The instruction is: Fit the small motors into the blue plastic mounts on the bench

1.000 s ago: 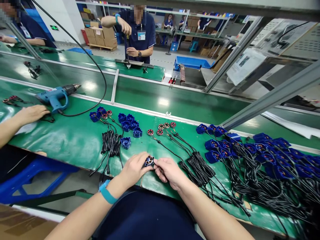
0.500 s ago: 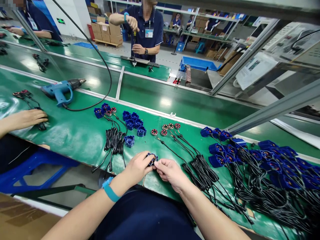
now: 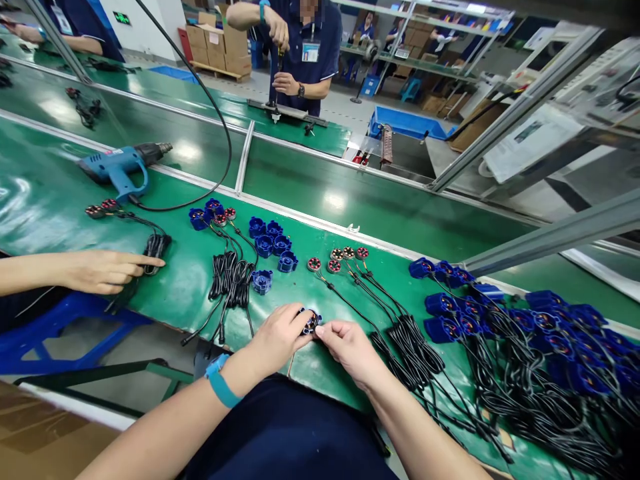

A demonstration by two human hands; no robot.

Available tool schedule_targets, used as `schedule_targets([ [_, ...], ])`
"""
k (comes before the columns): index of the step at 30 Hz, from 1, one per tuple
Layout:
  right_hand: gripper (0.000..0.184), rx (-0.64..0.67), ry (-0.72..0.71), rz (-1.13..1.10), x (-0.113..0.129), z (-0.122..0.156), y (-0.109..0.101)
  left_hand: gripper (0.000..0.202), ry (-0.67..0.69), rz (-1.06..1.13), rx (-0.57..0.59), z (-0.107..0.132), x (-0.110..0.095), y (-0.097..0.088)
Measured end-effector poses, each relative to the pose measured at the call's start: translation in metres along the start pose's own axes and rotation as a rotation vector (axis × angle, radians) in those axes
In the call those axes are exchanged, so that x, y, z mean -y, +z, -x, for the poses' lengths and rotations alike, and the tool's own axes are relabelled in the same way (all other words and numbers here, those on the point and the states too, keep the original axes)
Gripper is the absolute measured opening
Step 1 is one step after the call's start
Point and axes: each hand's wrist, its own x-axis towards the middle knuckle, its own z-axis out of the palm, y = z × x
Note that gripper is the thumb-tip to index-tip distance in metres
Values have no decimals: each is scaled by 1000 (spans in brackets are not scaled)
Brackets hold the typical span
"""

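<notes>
My left hand (image 3: pixel 284 333), with a blue band on its wrist, is closed around a small blue plastic housing (image 3: pixel 311 321) just above the bench's near edge. Some dark and copper-coloured parts show inside the housing. My right hand (image 3: pixel 346 347) pinches at the housing's right side with thumb and forefinger; whatever lies between those fingertips is hidden. Beyond my hands are loose blue housings (image 3: pixel 264 245). Small round motors (image 3: pixel 334 266) with coiled black cables (image 3: pixel 413 343) lie to the right of them.
Many blue housings with cables (image 3: pixel 545 320) are piled at the right. A heat gun (image 3: pixel 117 170) lies at the back left. At left, a co-worker's hand (image 3: pixel 113 270) touches a cable bundle (image 3: pixel 157 247). A metal rail (image 3: pixel 300 215) runs behind the parts; another person works across the bench.
The co-worker's hand at left has moved right, bringing motors and their cable bundle along the bench. My hands stay at the blue housing with little change. The view has shifted slightly.
</notes>
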Motion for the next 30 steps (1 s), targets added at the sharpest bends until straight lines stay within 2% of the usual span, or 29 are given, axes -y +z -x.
schedule_targets([
  [6, 60, -4, 60, 14, 11, -5, 0, 30, -6, 38, 33, 1, 2, 4],
  [10, 58, 7, 79, 49, 14, -6, -3, 31, 4, 31, -17, 1, 4, 4],
  [13, 55, -66, 80, 157, 12, -5, -5, 39, 9, -3, -55, 0, 6, 5],
  [15, 53, -137, 26, 208, 11, -6, -3, 45, 35, -33, -67, 0, 7, 5],
  [17, 45, -183, -59, 253, 13, -8, 1, 48, 72, -60, -84, 1, 7, 5],
  [19, 29, -199, -98, 279, 17, -11, 6, 47, 95, -82, -94, 2, 8, 5],
  [23, 6, -240, -27, 239, 26, -22, 13, 40, 123, -116, -96, 0, 9, 5],
  [26, 8, -298, -17, 297, 30, -28, 16, 36, 153, -111, -83, -5, 9, 4],
  [28, 8, -283, -21, 335, 30, -29, 16, 35, 164, -115, -63, -9, 10, 3],
  [30, 6, -270, -91, 417, 30, -26, 15, 33, 171, -128, -62, -12, 12, 3],
])
